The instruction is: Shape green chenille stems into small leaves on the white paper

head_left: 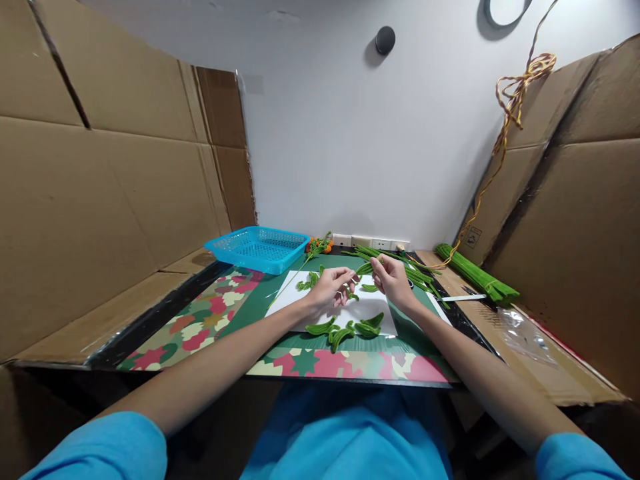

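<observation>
My left hand (334, 288) is over the white paper (300, 303), thumb and fingertips pinched together. My right hand (394, 281) faces it, its fingers also closed in a pinch. A short gap separates the two hands. Green fuzzy stems lie behind them, so I cannot make out what is between the fingertips. Several bent green pipe-cleaner leaves (342, 337) lie along the paper's near edge, and another leaf group (307, 283) is left of my left hand. Loose green pipe cleaners (419, 275) spread behind and beside my right hand.
A blue plastic basket (257, 250) stands back left, beside an orange flower cluster (320, 245) on a green stem. At right are a thick pipe-cleaner bundle (477, 275), a thin white strip (463, 297) and a clear plastic bag (525, 333). Cardboard walls (110, 180) flank the table.
</observation>
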A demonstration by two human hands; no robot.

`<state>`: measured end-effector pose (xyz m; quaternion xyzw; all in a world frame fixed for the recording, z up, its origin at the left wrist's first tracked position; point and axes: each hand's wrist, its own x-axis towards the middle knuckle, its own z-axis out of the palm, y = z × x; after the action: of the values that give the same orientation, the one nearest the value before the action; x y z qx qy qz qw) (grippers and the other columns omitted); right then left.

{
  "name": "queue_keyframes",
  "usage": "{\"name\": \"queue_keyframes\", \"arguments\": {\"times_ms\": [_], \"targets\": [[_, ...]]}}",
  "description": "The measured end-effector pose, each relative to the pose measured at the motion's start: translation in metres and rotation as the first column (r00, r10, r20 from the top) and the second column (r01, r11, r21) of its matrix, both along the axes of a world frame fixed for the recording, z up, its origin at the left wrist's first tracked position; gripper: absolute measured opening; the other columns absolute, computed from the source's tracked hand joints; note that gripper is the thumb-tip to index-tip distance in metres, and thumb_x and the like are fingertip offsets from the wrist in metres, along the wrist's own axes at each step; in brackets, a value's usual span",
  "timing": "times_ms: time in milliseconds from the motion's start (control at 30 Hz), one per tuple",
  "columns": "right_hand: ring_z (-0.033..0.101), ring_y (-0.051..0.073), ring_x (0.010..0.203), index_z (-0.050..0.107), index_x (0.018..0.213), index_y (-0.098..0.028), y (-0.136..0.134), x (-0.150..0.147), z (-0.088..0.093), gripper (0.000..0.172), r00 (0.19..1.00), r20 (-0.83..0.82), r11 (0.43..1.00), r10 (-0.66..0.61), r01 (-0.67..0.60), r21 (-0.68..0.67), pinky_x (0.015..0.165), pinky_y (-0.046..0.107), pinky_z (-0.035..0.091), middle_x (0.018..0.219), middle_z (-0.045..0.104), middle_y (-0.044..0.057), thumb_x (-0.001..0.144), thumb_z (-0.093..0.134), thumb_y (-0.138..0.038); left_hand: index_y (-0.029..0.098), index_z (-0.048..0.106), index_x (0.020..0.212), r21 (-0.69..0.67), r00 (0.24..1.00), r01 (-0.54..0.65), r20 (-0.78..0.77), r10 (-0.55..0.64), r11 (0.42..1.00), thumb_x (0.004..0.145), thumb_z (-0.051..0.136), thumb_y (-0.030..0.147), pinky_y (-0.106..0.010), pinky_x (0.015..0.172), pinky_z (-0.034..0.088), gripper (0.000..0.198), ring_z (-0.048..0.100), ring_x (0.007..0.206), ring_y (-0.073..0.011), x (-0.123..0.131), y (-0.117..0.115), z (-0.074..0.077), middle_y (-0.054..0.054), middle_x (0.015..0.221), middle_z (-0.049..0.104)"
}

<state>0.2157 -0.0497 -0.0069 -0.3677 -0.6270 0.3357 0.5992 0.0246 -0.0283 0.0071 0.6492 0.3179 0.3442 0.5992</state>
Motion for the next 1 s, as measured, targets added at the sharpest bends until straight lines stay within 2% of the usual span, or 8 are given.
{"name": "queue_keyframes", "arguments": {"times_ms": [167, 333, 467, 667, 767, 867, 1000], "targets": [[0.038, 0.009, 0.037, 0.049, 0.076, -0.022, -0.001, 0.003, -0.001, 0.045, 0.990, -0.012, 0.988, 0.143, -0.143, -0.050, 0.037, 0.023, 0.028, 0.050, 0.045, -0.007, 0.091, 0.065, -0.061, 0.015, 0.056, 0.079, 0.001, 0.999, 0.035, -0.032, -0.035, 0.999, 0.079, 0.070, 0.064, -0.017, 0.036, 0.030, 0.050, 0.052, 0.042, -0.0061, 0.000, -0.002, 0.001, 0.002, 0.067, 0.058], [0.041, 0.009, 0.038, 0.052, 0.076, -0.021, 0.000, 0.001, -0.002, 0.044, 0.992, -0.033, 0.990, 0.121, -0.123, -0.065, 0.037, 0.023, 0.033, 0.049, 0.047, -0.007, 0.088, 0.069, -0.060, 0.015, 0.057, 0.082, -0.020, 0.996, 0.082, -0.022, -0.082, 0.996, 0.079, 0.070, 0.064, -0.016, 0.038, 0.029, 0.050, 0.053, 0.044, -0.0056, 0.000, -0.005, 0.001, 0.002, 0.069, 0.059], [0.042, 0.009, 0.038, 0.052, 0.075, -0.020, 0.000, 0.000, -0.002, 0.044, 0.991, -0.071, 0.991, 0.116, -0.120, -0.064, 0.036, 0.022, 0.032, 0.050, 0.048, -0.006, 0.085, 0.074, -0.057, 0.015, 0.060, 0.085, -0.045, 0.995, 0.102, -0.007, -0.103, 0.994, 0.077, 0.074, 0.061, -0.016, 0.038, 0.025, 0.048, 0.052, 0.044, -0.0053, 0.001, -0.006, -0.001, 0.002, 0.070, 0.059], [0.044, 0.009, 0.037, 0.046, 0.065, -0.020, -0.001, -0.006, -0.006, 0.052, 0.978, -0.106, 0.969, 0.182, -0.197, -0.150, 0.035, 0.021, 0.033, 0.048, 0.049, -0.005, 0.084, 0.072, -0.061, 0.015, 0.063, 0.087, -0.078, 0.990, 0.136, -0.019, -0.138, 0.988, 0.076, 0.077, 0.056, -0.018, 0.040, 0.027, 0.045, 0.046, 0.044, -0.0036, 0.001, -0.005, -0.005, 0.003, 0.066, 0.056], [0.045, 0.009, 0.037, 0.048, 0.068, -0.020, 0.001, -0.006, -0.010, 0.050, 0.977, -0.046, 0.966, 0.207, -0.211, -0.147, 0.035, 0.020, 0.032, 0.049, 0.052, -0.005, 0.084, 0.071, -0.062, 0.014, 0.065, 0.091, -0.056, 0.989, 0.137, -0.040, -0.140, 0.989, 0.077, 0.076, 0.056, -0.018, 0.041, 0.028, 0.045, 0.048, 0.044, -0.0041, 0.000, -0.004, -0.006, 0.002, 0.067, 0.058], [0.043, 0.009, 0.036, 0.050, 0.075, -0.021, 0.001, -0.006, -0.012, 0.045, 0.973, 0.040, 0.969, 0.226, -0.220, -0.115, 0.035, 0.020, 0.029, 0.049, 0.053, -0.005, 0.087, 0.069, -0.060, 0.015, 0.062, 0.086, -0.030, 0.990, 0.130, -0.053, -0.132, 0.991, 0.077, 0.076, 0.056, -0.018, 0.041, 0.029, 0.044, 0.048, 0.044, -0.0051, -0.001, -0.003, -0.006, 0.004, 0.059, 0.054], [0.046, 0.010, 0.039, 0.056, 0.078, -0.020, -0.006, -0.007, -0.008, 0.039, 0.976, 0.173, 0.990, 0.135, -0.129, -0.050, 0.040, 0.022, 0.033, 0.052, 0.053, -0.004, 0.094, 0.061, -0.055, 0.017, 0.052, 0.076, -0.059, 0.994, 0.087, -0.054, -0.090, 0.994, 0.075, 0.079, 0.056, -0.018, 0.039, 0.029, 0.047, 0.045, 0.039, -0.0050, 0.000, -0.004, -0.005, 0.007, 0.052, 0.047]]}}
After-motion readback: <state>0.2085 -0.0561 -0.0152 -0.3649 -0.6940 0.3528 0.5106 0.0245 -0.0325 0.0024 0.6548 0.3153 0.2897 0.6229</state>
